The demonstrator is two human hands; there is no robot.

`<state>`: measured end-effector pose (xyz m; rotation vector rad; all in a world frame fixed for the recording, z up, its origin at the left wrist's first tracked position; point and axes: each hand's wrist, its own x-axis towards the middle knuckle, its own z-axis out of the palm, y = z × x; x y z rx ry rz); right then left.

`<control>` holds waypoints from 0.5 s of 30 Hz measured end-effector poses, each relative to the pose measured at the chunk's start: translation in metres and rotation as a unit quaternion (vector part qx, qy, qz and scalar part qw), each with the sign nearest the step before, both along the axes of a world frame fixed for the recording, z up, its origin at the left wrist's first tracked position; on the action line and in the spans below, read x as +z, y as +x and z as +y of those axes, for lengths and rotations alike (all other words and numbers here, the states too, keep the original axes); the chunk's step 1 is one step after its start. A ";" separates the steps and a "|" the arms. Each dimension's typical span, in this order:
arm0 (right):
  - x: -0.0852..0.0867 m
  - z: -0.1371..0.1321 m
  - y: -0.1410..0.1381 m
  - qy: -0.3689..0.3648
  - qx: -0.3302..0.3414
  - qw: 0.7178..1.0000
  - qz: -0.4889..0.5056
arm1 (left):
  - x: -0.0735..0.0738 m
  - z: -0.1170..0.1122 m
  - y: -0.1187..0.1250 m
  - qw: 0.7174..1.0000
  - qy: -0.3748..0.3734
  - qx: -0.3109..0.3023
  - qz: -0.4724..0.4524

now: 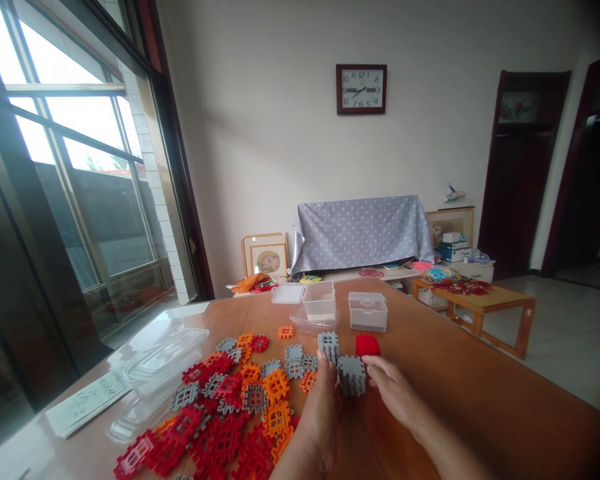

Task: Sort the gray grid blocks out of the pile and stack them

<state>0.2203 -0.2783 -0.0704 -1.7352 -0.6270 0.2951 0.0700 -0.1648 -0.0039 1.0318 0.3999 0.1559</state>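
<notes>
A grey cube (351, 375) built from interlocking plastic lattice panels sits between the two hands, just above the near part of the surface. The left hand (323, 410) stands upright along the cube's left side, its fingers close together and partly hidden. The right hand (393, 391) reaches in from the right, with fingers lying together and their tips (367, 363) at the cube's right side. Neither hand is spread, but whether they are gripping the cube or only touching it, I cannot tell.

Just behind sit a second grey lattice cube (329, 347), close by the left hand's fingertips, and a red lattice cube (367, 345), just beyond the right hand. To the left, a loose heap of flat red, orange and grey lattice panels (230, 420) spreads across the polished wooden surface (460, 380). A lone orange panel (286, 331) lies apart, nearer two clear plastic tubs (369, 312) (319, 300). The nearer tub stands on the right, while the other sits in a shallow clear tray (310, 325). A large clear plastic lid (165, 357) and a stack of printed papers (87, 403) rest along the window side.
</notes>
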 end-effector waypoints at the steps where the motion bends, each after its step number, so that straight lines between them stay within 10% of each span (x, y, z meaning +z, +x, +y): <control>1: -0.002 0.001 0.001 0.002 0.003 1.000 -0.004 | 0.000 0.000 0.000 1.000 0.004 0.004 0.002; 15: -0.008 0.003 0.004 -0.015 0.030 0.999 -0.019 | 0.002 -0.003 -0.001 1.000 0.020 0.016 -0.007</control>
